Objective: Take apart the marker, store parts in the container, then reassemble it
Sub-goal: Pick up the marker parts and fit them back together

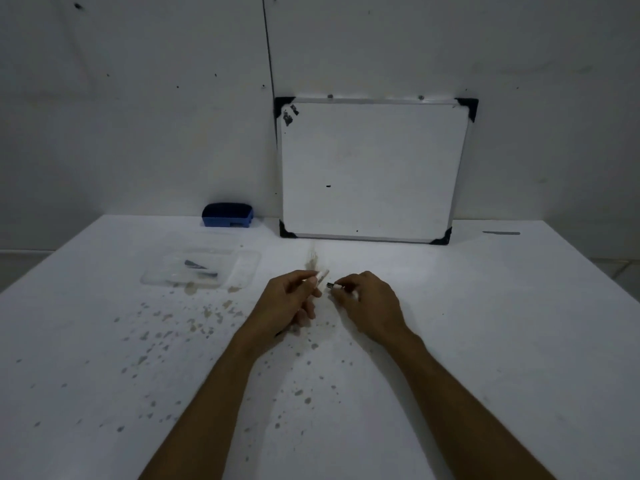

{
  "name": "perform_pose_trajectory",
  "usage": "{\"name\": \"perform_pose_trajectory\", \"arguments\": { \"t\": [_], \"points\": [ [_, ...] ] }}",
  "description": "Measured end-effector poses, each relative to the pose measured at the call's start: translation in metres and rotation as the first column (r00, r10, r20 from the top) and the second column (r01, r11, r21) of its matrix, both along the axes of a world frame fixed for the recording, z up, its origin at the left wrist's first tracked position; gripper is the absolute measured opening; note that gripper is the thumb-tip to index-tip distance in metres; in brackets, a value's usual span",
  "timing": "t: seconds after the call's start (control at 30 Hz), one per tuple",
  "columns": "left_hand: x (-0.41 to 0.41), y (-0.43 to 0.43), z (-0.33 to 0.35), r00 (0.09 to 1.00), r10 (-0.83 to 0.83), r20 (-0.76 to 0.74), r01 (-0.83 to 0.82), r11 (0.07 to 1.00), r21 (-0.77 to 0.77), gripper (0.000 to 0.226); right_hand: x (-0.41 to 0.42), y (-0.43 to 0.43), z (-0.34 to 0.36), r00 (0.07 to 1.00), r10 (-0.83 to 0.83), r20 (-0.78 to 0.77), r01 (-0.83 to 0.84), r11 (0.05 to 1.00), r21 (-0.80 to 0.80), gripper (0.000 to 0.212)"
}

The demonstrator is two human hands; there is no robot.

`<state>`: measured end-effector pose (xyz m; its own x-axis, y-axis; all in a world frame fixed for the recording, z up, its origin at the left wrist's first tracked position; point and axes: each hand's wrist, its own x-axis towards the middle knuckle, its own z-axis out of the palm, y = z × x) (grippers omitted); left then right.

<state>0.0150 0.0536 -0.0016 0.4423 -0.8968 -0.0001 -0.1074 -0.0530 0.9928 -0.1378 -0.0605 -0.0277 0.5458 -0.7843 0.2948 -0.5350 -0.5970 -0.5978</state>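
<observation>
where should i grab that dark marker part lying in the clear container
Grip the dark marker part across its narrow middle, coming straight down from above. It lies flat and slanted on the floor of the clear container, whose low walls block a sideways approach. Both hands are busy, so one would need freeing first.

marker barrel (320, 276), tip piece (335, 286), clear container (242, 271)

This looks like a bare, makeshift workroom rather than a home or shop. A plain white table (485, 341), spattered with brownish stains, stands against unpainted-looking white wall panels (138, 98) dotted with small holes. A small whiteboard (370, 168) leans on the wall, a blue eraser (228, 215) beside it.
</observation>
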Motion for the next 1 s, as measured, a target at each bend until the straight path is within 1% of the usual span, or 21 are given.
{"name": "perform_pose_trajectory", "arguments": {
  "t": [0.1,0.17,0.23,0.33,0.4,0.47,0.53,0.63,0.83,0.93,1.0],
  "points": [
    [0.001,-0.008,0.005,0.995,-0.043,0.091,0.035,0.996,0.086,0.023,-0.011,-0.001,0.003,0.971,-0.071,0.229,0.052,0.995,0.089,0.032],
    [0.004,-0.013,0.007,0.991,-0.101,0.084,0.086,0.982,0.167,0.021,-0.023,-0.003,0.003,0.958,-0.108,0.266,0.086,0.992,0.095,0.032],
    [0.004,-0.015,0.006,0.991,-0.121,0.048,0.110,0.975,0.195,0.020,-0.035,-0.007,0.001,0.955,-0.105,0.277,0.070,0.989,0.133,0.032],
    [-0.010,-0.016,0.002,0.998,-0.044,0.041,0.040,0.995,0.094,0.019,-0.045,-0.009,0.000,0.909,-0.136,0.393,0.046,0.972,0.228,0.032],
    [-0.023,-0.015,0.002,0.997,-0.018,0.078,0.017,1.000,0.012,0.025,-0.045,-0.007,0.006,0.867,-0.146,0.477,0.028,0.969,0.245,0.031],
    [-0.034,-0.015,0.003,0.987,-0.038,0.159,0.041,0.999,-0.018,0.033,-0.043,-0.003,0.013,0.838,-0.127,0.530,-0.016,0.966,0.257,0.026],
    [-0.041,-0.014,0.003,0.977,-0.068,0.204,0.073,0.997,-0.018,0.035,-0.045,0.000,0.016,0.812,-0.121,0.571,-0.058,0.957,0.285,0.021],
    [-0.045,-0.011,0.002,0.978,-0.076,0.192,0.086,0.995,-0.047,0.032,-0.051,0.002,0.015,0.794,-0.127,0.595,-0.077,0.949,0.306,0.016],
    [-0.041,-0.011,-0.004,0.978,-0.069,0.198,0.092,0.990,-0.108,0.028,-0.053,0.006,0.019,0.815,-0.106,0.570,-0.083,0.952,0.295,0.017],
    [-0.043,-0.010,-0.003,0.971,-0.070,0.230,0.099,0.988,-0.117,0.029,-0.051,0.009,0.019,0.854,-0.059,0.517,-0.097,0.958,0.269,0.019],
    [-0.041,-0.012,-0.006,0.955,-0.042,0.293,0.089,0.985,-0.148,0.028,-0.050,0.009,0.018,0.866,-0.044,0.498,-0.100,0.961,0.259,0.021]
  ]
}}
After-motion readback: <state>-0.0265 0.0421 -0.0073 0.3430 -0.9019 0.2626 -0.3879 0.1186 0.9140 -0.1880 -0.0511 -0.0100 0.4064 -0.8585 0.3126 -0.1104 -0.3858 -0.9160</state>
